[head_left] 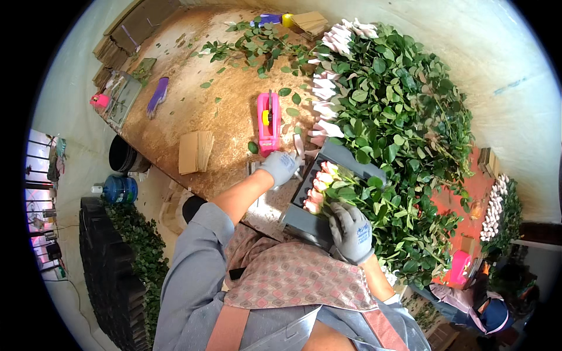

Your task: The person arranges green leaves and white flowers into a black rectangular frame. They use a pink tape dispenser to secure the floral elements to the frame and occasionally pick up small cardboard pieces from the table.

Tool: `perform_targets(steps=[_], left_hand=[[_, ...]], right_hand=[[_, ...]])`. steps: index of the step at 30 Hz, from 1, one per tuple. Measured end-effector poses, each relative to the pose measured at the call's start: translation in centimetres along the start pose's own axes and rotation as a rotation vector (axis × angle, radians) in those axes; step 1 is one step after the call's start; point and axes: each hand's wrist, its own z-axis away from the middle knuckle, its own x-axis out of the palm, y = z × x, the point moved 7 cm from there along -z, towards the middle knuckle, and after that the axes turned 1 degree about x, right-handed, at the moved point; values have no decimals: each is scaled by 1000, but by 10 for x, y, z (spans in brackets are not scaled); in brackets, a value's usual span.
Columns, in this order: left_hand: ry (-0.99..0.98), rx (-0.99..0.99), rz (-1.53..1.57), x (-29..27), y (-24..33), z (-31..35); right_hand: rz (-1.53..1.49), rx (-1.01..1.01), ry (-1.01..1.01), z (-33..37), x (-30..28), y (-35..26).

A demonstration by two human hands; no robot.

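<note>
My right hand (353, 235), in a grey glove, curls round the leafy stems of several pink roses (320, 186). Their blooms lie in a row on a dark grey box-like stand (310, 225) in front of me. My left hand (282, 167), also gloved in grey, reaches forward beyond the stand's left side. A slim pale pink, bud-like thing (298, 144) rises at its fingertips, which look closed on it. Just ahead of that hand lies a pink tape dispenser (269, 126) with a yellow core.
A big heap of leafy rose stems (398, 105), blooms in pale sleeves, fills the right. On the wooden table (193, 70) lie cardboard pieces (196, 152), a purple glove (158, 96) and loose leaves (257, 44). A person (486, 310) is at lower right.
</note>
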Motion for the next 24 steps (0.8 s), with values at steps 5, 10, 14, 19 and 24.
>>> perform_targets(steps=[5,10,14,19,24], left_hand=[[-70,-261,214,-32,-16,-41],[-180,-375,266,31,-33,-68],[23,-317,238,4,-15,-30],[494,-347,842,-50,-1,110],[932,-753,1134,7,-63,295]], right_hand=[[0,35,-3,-4,-2,8],[-17,18,-23,-3,3,4],[8,75,29,3,4,11],[8,77,89,6,11,4],[48,96,148,19,30,8]])
